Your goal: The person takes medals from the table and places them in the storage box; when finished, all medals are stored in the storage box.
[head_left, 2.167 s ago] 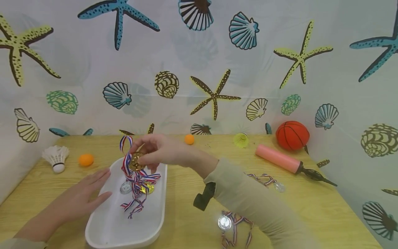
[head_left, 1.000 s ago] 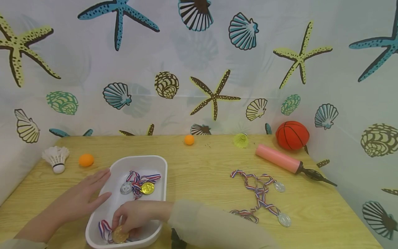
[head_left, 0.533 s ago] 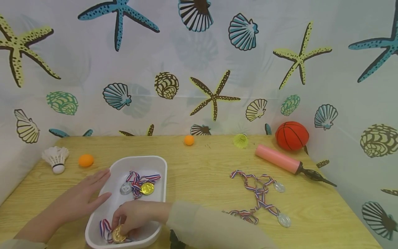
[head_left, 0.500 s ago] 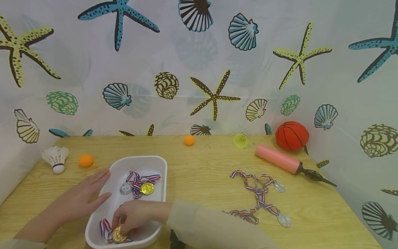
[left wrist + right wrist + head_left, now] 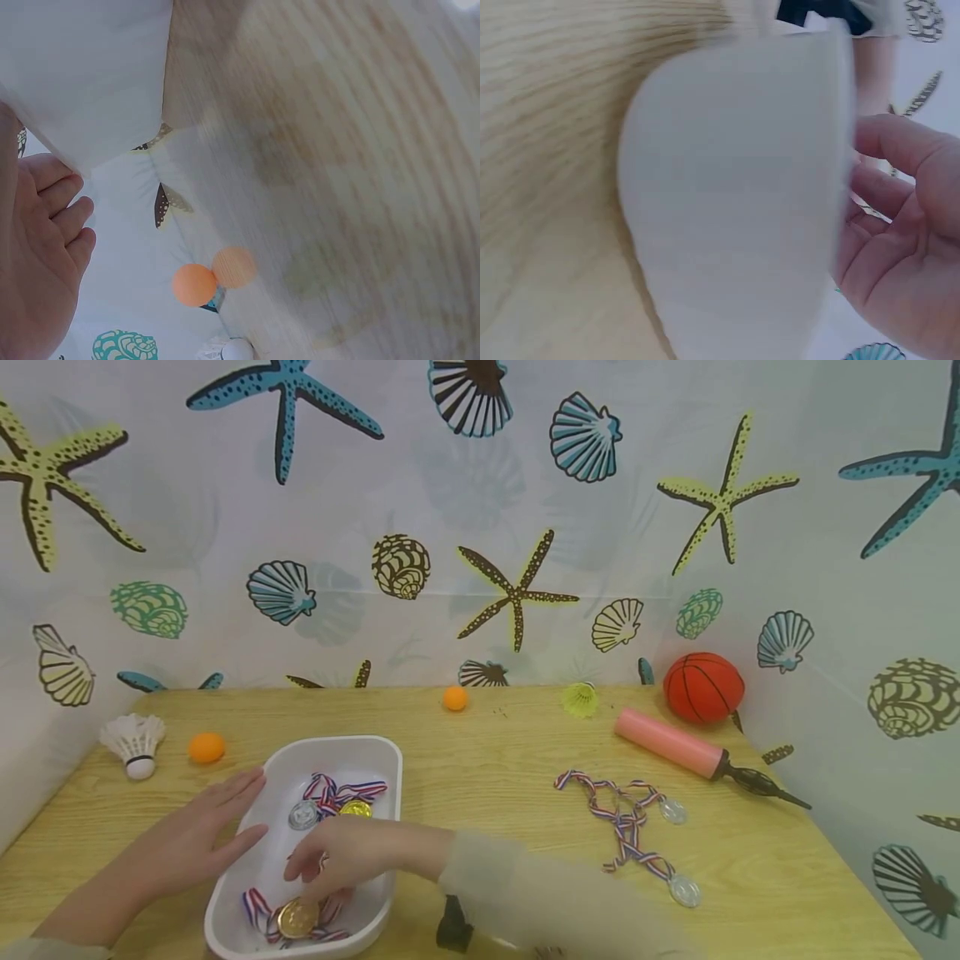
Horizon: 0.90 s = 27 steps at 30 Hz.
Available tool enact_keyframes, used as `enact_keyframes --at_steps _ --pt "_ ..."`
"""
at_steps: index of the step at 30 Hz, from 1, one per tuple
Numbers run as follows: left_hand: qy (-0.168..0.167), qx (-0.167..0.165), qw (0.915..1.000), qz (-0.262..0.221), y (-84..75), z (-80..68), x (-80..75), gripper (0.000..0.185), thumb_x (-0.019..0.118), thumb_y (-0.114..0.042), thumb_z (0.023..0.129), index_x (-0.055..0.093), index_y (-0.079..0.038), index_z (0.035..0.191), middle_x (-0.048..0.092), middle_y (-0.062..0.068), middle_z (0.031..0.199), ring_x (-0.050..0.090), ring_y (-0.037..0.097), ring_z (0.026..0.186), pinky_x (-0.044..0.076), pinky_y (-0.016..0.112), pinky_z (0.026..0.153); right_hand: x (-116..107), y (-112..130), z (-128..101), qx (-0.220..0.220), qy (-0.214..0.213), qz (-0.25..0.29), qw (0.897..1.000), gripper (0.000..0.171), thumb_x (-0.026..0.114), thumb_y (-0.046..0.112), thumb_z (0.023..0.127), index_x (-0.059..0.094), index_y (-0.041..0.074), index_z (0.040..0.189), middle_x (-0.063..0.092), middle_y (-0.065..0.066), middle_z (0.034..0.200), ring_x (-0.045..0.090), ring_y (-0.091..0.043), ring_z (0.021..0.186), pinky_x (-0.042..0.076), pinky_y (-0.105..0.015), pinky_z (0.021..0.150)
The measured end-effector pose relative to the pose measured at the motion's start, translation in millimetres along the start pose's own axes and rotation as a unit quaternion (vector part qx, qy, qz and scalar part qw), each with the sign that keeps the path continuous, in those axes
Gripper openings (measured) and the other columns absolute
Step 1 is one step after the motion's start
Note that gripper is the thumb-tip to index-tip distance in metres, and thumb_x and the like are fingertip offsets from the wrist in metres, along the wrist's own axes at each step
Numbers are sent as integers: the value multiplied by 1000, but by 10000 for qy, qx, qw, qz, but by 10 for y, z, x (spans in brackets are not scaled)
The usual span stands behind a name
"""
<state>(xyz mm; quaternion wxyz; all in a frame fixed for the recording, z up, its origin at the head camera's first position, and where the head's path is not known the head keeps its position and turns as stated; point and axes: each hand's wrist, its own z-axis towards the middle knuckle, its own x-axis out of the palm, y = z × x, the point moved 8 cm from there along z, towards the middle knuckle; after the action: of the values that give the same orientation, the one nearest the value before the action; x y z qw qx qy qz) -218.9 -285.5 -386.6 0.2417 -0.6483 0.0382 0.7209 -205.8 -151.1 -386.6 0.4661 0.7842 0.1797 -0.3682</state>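
Observation:
A white tray [image 5: 270, 852] stands on the table at the left. My left hand [image 5: 191, 837] rests against its left rim with fingers straight; in the left wrist view the left hand [image 5: 45, 247] touches the tray's outer wall. My right hand [image 5: 341, 857] is inside the tray, fingers loosely bent, just above a gold medal [image 5: 297, 919] lying near the front end with its striped ribbon. Farther back in the tray lie a silver medal [image 5: 303, 815] and another gold medal [image 5: 356, 808]. In the right wrist view the tray's wall partly hides the right hand's fingers [image 5: 885, 187].
Silver medals [image 5: 684, 890] with tangled ribbons lie on the table's right, partly behind the right sleeve [image 5: 555, 893]. Along the back are a shuttlecock [image 5: 135, 745], orange balls [image 5: 206, 747], a yellow shuttlecock [image 5: 581, 699], a pink hand pump [image 5: 670, 743] and a small basketball [image 5: 703, 687].
My right hand carried the gold medal from above the tray's back to its front end, let it go there and has risen slightly back and right. The left hand has stayed put.

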Motion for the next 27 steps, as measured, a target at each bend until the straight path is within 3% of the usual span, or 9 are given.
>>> enact_keyframes --at_steps 3,8,15,22,27 --pt "62 -76 10000 -1 3 4 9 65 55 -39 91 38 6 136 34 24 140 31 47 124 27 60 97 -149 38 -198 -312 -119 471 9983 28 65 11 86 64 8 114 57 8 82 57 -3 59 50 -15 54" --pt "6 -50 10000 26 -3 3 1 64 54 -37 92 38 6 136 33 25 140 31 47 124 26 59 99 -403 33 -618 -751 -285 1234 9891 26 64 8 86 63 7 113 58 6 86 58 -6 63 53 -21 58" --pt "-45 -36 10000 52 13 -1 23 63 54 -36 92 38 6 137 34 24 141 32 46 124 21 53 105 -604 -234 -1258 -1166 -946 1636 9750 27 65 5 85 62 5 112 61 3 94 58 -7 72 53 -25 63" --pt "13 -78 10000 9 13 0 30 64 53 -37 92 37 5 137 33 24 142 30 45 126 21 54 104 -494 -769 -1720 -608 -1301 1668 9755 30 66 10 85 61 10 115 59 5 104 59 -8 78 52 -27 68" --pt "94 -148 9998 -15 13 4 32 65 52 -39 92 36 5 138 31 23 143 29 45 127 22 56 103 -360 -1146 -1946 -95 -1577 1640 9737 32 68 14 84 61 13 115 58 -6 109 60 -10 73 51 -26 63"
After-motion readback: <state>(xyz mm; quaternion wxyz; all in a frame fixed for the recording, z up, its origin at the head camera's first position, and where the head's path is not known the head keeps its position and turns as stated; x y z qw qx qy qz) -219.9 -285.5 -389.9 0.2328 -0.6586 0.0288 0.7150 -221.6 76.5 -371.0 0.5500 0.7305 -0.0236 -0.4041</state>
